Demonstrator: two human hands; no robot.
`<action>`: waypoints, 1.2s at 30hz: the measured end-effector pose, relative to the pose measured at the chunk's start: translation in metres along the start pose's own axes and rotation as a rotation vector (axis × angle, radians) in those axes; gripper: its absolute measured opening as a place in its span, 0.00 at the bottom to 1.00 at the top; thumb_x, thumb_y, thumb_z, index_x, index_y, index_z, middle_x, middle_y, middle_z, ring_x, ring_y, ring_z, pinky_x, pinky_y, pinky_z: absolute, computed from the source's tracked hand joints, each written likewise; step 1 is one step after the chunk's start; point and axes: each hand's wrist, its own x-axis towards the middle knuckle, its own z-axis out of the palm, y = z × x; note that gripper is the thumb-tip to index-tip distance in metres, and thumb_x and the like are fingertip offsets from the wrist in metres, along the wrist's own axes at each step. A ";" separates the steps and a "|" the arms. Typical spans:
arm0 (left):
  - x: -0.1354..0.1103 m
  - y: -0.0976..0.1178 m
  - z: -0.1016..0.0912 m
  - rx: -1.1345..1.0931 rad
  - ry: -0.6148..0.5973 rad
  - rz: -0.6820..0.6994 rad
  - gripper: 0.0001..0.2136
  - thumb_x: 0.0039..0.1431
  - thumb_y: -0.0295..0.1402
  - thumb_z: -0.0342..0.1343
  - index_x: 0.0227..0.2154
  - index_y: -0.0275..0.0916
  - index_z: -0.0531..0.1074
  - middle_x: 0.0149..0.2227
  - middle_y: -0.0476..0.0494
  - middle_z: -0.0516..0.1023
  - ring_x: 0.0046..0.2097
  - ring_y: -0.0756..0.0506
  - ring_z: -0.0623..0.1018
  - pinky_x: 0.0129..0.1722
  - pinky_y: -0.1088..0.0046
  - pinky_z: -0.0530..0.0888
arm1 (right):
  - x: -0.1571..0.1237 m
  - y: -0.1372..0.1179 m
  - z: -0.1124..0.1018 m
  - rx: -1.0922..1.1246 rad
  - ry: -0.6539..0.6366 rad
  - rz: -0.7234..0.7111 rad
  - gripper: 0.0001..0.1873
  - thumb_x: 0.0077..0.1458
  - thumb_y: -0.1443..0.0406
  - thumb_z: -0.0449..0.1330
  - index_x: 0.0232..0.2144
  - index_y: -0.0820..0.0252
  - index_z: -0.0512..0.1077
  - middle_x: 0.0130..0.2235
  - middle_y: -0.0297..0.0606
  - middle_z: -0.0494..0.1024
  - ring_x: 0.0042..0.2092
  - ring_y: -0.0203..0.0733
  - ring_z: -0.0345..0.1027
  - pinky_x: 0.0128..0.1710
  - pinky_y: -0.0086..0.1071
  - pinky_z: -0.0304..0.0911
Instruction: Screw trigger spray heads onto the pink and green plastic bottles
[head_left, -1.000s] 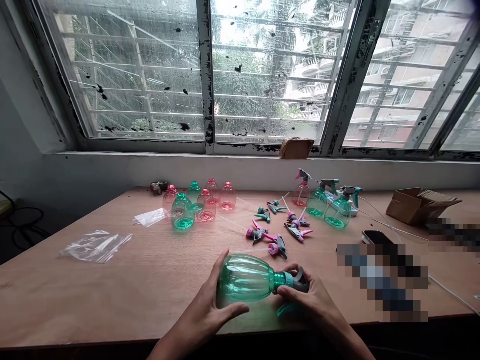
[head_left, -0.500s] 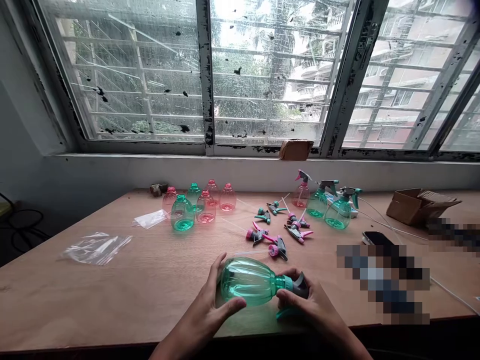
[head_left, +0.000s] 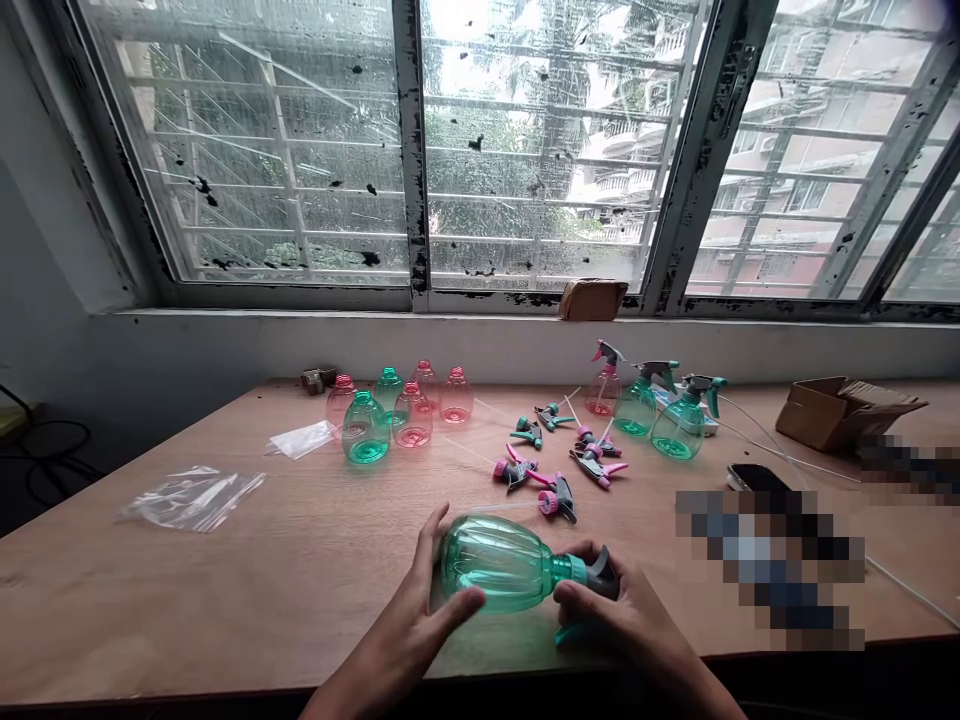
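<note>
Green translucent plastic forms the bottle (head_left: 495, 565), held sideways above the front of the worktop (head_left: 285, 610); the left hand (head_left: 412, 605) cups its base while the right hand (head_left: 622, 608) grips the grey spray head (head_left: 603, 574) at its neck. Loose sprayer tops (head_left: 592, 466) lie mid-worktop, with open-necked bottles (head_left: 366, 432) towards the worktop's back.
</note>
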 end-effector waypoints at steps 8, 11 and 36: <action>-0.001 0.004 -0.002 0.065 -0.024 -0.024 0.34 0.65 0.49 0.53 0.69 0.44 0.50 0.73 0.42 0.51 0.73 0.35 0.48 0.71 0.51 0.45 | 0.000 0.000 -0.001 0.022 0.024 0.001 0.21 0.48 0.54 0.73 0.37 0.62 0.73 0.24 0.33 0.82 0.27 0.42 0.77 0.28 0.32 0.70; -0.005 0.004 -0.001 -0.003 -0.037 0.034 0.34 0.64 0.45 0.58 0.69 0.50 0.49 0.73 0.45 0.50 0.72 0.35 0.52 0.70 0.52 0.52 | -0.001 -0.001 0.000 0.024 0.035 -0.005 0.21 0.48 0.54 0.73 0.36 0.61 0.73 0.23 0.33 0.81 0.27 0.42 0.77 0.28 0.31 0.70; -0.004 0.006 -0.002 -0.132 -0.046 0.079 0.35 0.62 0.44 0.60 0.68 0.50 0.52 0.71 0.44 0.55 0.71 0.33 0.55 0.69 0.54 0.57 | 0.000 0.001 0.001 0.038 -0.014 -0.023 0.23 0.49 0.49 0.70 0.35 0.59 0.71 0.21 0.32 0.79 0.25 0.42 0.74 0.27 0.33 0.69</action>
